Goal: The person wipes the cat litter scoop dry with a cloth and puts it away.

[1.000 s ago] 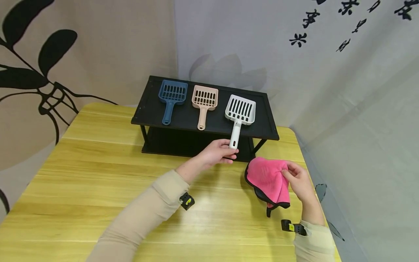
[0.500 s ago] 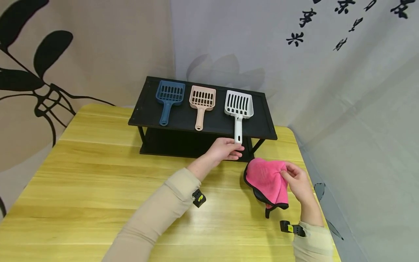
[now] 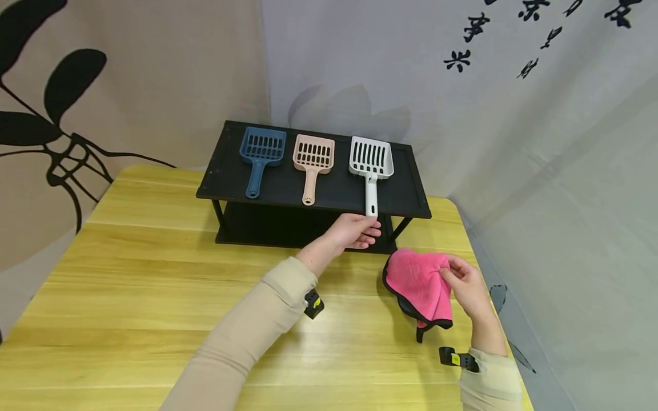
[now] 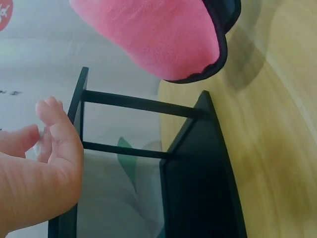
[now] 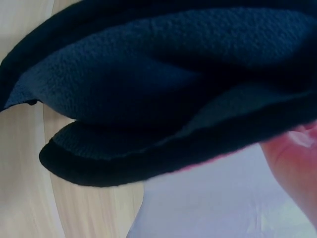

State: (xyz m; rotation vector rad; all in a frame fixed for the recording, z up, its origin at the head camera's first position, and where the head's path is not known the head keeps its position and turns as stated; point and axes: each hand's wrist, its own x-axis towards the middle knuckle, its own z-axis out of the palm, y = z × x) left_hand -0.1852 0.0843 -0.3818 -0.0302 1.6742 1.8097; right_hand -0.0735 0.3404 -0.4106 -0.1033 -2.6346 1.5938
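Observation:
A white litter scoop (image 3: 371,157) lies at the right of the black rack's top, its handle jutting past the front edge. My left hand (image 3: 353,231) pinches the end of that handle between thumb and fingers. In the left wrist view the left hand (image 4: 47,168) is beside the rack's upper edge, the scoop hidden there. My right hand (image 3: 466,285) pinches a pink cloth (image 3: 418,282) with black edging, which hangs bunched over the table to the right. The right wrist view is filled by the cloth's dark grey underside (image 5: 124,89), the hand partly behind it.
The black two-tier rack (image 3: 339,191) stands at the back of the wooden table (image 3: 154,297). On its top, left of the white scoop, lie a blue litter scoop (image 3: 263,147) and a pale pink one (image 3: 313,155). Fabric curtains hang behind and to the right.
My left hand has pushed the white scoop back onto the rack, and the scoop has turned straighter, from tilted to in line with the others. The right hand and cloth stay nearly still.

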